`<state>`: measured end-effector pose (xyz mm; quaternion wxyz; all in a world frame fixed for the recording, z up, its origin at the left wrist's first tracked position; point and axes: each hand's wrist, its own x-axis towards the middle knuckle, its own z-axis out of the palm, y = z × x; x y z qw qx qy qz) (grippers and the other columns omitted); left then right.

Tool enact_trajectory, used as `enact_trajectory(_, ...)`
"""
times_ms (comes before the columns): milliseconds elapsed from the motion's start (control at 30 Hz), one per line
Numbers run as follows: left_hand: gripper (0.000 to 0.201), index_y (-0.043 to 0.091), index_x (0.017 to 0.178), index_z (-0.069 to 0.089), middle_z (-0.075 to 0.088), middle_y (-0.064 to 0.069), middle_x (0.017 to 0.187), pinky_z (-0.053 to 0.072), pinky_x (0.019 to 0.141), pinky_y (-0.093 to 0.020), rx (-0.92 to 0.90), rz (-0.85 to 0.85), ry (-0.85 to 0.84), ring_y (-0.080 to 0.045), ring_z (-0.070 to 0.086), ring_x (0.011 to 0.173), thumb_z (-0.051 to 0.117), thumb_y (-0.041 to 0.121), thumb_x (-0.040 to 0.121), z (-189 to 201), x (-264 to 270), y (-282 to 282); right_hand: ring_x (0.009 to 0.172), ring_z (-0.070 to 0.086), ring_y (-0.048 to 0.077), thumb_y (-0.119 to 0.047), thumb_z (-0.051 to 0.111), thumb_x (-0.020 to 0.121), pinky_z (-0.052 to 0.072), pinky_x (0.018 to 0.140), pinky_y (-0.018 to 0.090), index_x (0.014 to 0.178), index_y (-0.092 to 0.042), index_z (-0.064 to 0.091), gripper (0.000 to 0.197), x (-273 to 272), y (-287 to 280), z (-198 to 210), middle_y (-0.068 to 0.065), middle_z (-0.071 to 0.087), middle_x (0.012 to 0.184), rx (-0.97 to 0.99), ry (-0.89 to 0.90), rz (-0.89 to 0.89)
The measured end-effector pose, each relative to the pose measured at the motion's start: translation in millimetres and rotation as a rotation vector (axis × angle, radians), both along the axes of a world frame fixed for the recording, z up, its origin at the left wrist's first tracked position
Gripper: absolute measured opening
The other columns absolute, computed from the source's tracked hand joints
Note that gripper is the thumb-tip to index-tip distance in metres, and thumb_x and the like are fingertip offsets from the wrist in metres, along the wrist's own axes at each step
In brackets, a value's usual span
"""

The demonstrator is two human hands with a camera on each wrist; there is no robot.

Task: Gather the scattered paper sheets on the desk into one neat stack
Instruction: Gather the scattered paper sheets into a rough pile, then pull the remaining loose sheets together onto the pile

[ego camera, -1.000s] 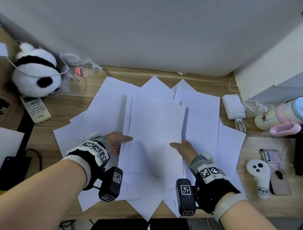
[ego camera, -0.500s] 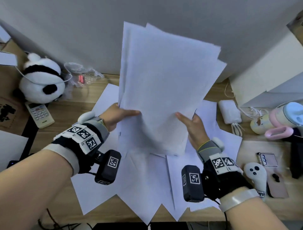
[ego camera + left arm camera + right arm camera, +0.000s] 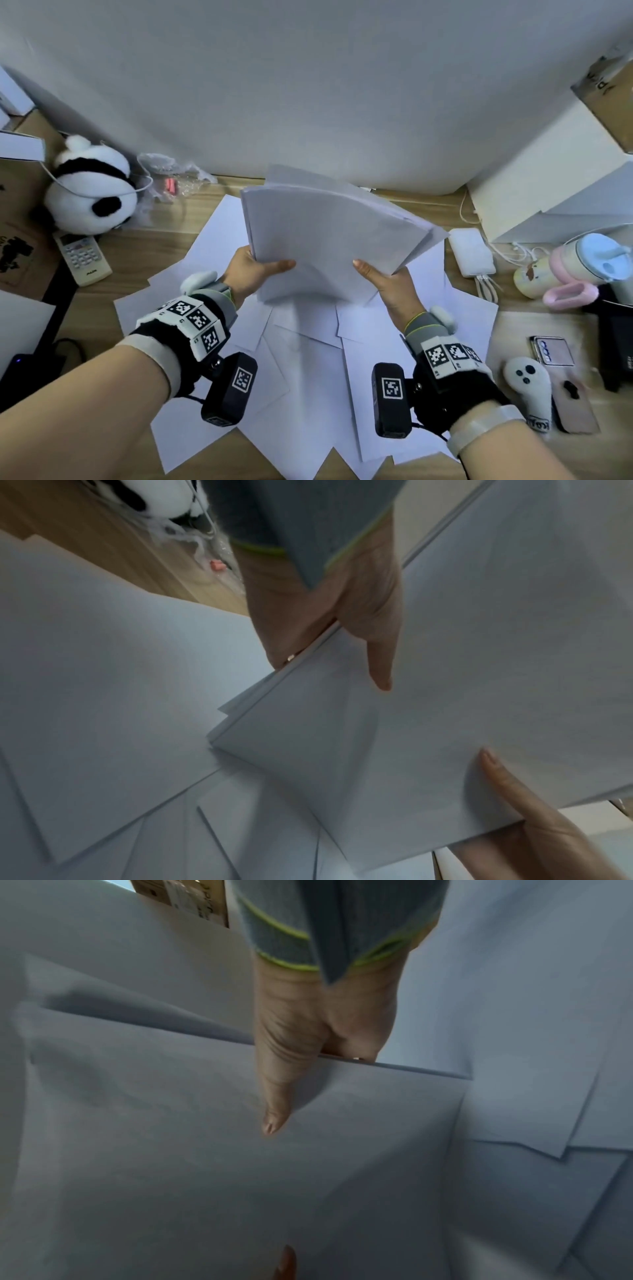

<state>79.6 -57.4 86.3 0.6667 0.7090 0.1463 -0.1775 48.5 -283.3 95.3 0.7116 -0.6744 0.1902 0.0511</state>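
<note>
A thick bundle of white paper sheets (image 3: 329,240) (image 3: 479,669) (image 3: 205,1150) hangs tilted above the desk, its far edges fanned and uneven. My left hand (image 3: 255,270) (image 3: 346,631) grips its left edge, thumb on top and fingers hidden beneath. My right hand (image 3: 383,281) (image 3: 301,1053) grips the right edge the same way, and its thumb shows in the left wrist view as well. Several loose sheets (image 3: 305,370) (image 3: 103,696) (image 3: 531,1123) still lie overlapped and askew on the wooden desk (image 3: 144,253) under the bundle.
A panda plush (image 3: 89,192) and a remote control (image 3: 82,257) sit at the left. A white power bank (image 3: 471,251), a pink-lidded bottle (image 3: 589,263), a controller (image 3: 529,387) and two phones (image 3: 555,351) lie at the right. A white box (image 3: 561,192) stands at the back right.
The bundle was lifted off the desk and swung nearly upright. It has now dropped lower and tipped flatter toward the desk, with both hands still gripping its side edges.
</note>
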Motion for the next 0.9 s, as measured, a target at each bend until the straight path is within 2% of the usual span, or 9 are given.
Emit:
enact_trajectory(100, 0.028, 0.014, 0.096, 0.068, 0.07, 0.001, 0.089, 0.053, 0.088, -0.031, -0.006, 0.027, -0.007, -0.022, 0.066, 0.086, 0.077, 0.003, 0.072, -0.6, -2.6, -3.3, 0.087, 0.067, 0.002, -0.011, 0.073, 0.077, 0.05, 0.077, 0.013, 0.091, -0.022, 0.067, 0.018, -0.4, 3.8, -2.5, -0.009, 0.071, 0.096, 0.033, 0.002, -0.014)
enact_trajectory(200, 0.021, 0.02, 0.079, 0.067, 0.071, 0.012, 0.072, 0.057, 0.064, -0.013, 0.003, 0.069, -0.027, -0.01, 0.064, 0.073, 0.077, 0.002, 0.072, 2.2, -0.6, -3.7, 0.086, 0.069, 0.005, -0.013, 0.073, 0.077, 0.051, 0.078, 0.018, 0.092, -0.02, 0.069, 0.016, -0.1, 3.1, 0.0, -0.007, 0.072, 0.094, 0.063, 0.008, -0.049)
enact_trajectory(300, 0.021, 0.02, 0.075, 0.065, 0.067, 0.007, 0.078, 0.051, 0.051, -0.004, 0.022, 0.092, -0.051, -0.005, 0.064, 0.067, 0.076, 0.002, 0.073, 6.2, 1.1, -1.9, 0.087, 0.068, 0.012, -0.011, 0.073, 0.077, 0.051, 0.082, 0.024, 0.092, -0.017, 0.068, 0.017, 0.3, 0.7, 5.7, -0.003, 0.072, 0.093, 0.03, -0.008, -0.046)
enact_trajectory(367, 0.021, 0.02, 0.076, 0.065, 0.067, 0.006, 0.08, 0.052, 0.052, -0.005, 0.028, 0.091, -0.065, -0.002, 0.065, 0.064, 0.077, 0.004, 0.072, 8.1, 1.7, -1.6, 0.082, 0.069, 0.006, -0.01, 0.073, 0.076, 0.052, 0.08, 0.021, 0.091, -0.017, 0.068, 0.018, 1.8, 3.0, 11.9, -0.003, 0.072, 0.091, -0.007, -0.042, -0.01)
enact_trajectory(467, 0.023, 0.018, 0.085, 0.066, 0.068, 0.002, 0.085, 0.054, 0.066, -0.014, 0.051, 0.065, -0.065, -0.007, 0.064, 0.074, 0.078, 0.004, 0.071, 12.3, 1.1, -2.9, 0.073, 0.068, -0.004, -0.009, 0.075, 0.075, 0.053, 0.072, 0.012, 0.086, -0.021, 0.067, 0.018, 7.4, 8.5, 21.9, -0.008, 0.071, 0.086, -0.039, -0.104, 0.006)
enact_trajectory(600, 0.035, 0.011, 0.103, 0.065, 0.068, -0.008, 0.098, 0.052, 0.081, -0.029, 0.07, 0.051, -0.048, -0.02, 0.064, 0.085, 0.079, 0.004, 0.071, 15.1, 1.7, 0.1, 0.076, 0.068, -0.001, -0.009, 0.075, 0.075, 0.054, 0.073, 0.014, 0.098, -0.016, 0.065, 0.026, 15.1, 10.8, 32.4, -0.006, 0.07, 0.09, -0.045, -0.177, -0.047)
enact_trajectory(700, 0.041, 0.012, 0.107, 0.064, 0.066, -0.009, 0.105, 0.049, 0.09, -0.034, 0.097, 0.016, 0.007, -0.024, 0.062, 0.095, 0.08, 0.008, 0.069, 9.4, 0.9, 1.3, 0.08, 0.067, 0.001, -0.008, 0.074, 0.076, 0.054, 0.078, 0.016, 0.102, -0.015, 0.064, 0.029, 16.8, 11.0, 28.5, -0.007, 0.07, 0.091, -0.092, -0.116, 0.056)
enact_trajectory(833, 0.034, 0.0, 0.121, 0.06, 0.062, -0.008, 0.106, 0.044, 0.086, -0.031, 0.158, -0.007, 0.077, -0.022, 0.058, 0.098, 0.062, 0.01, 0.089, -4.1, -4.0, -1.1, 0.096, 0.061, 0.018, -0.007, 0.063, 0.085, 0.047, 0.085, 0.024, 0.111, -0.009, 0.063, 0.026, 11.7, 4.1, 0.8, 0.006, 0.066, 0.105, -0.153, 0.105, 0.126)
enact_trajectory(900, 0.031, -0.003, 0.12, 0.059, 0.062, -0.009, 0.104, 0.047, 0.077, -0.027, 0.159, 0.02, 0.077, -0.022, 0.058, 0.094, 0.056, 0.011, 0.092, -7.5, -4.5, -3.0, 0.1, 0.057, 0.018, -0.008, 0.055, 0.091, 0.041, 0.086, 0.024, 0.117, -0.004, 0.061, 0.027, 7.4, -0.1, -11.3, 0.005, 0.064, 0.107, -0.232, 0.135, 0.129)
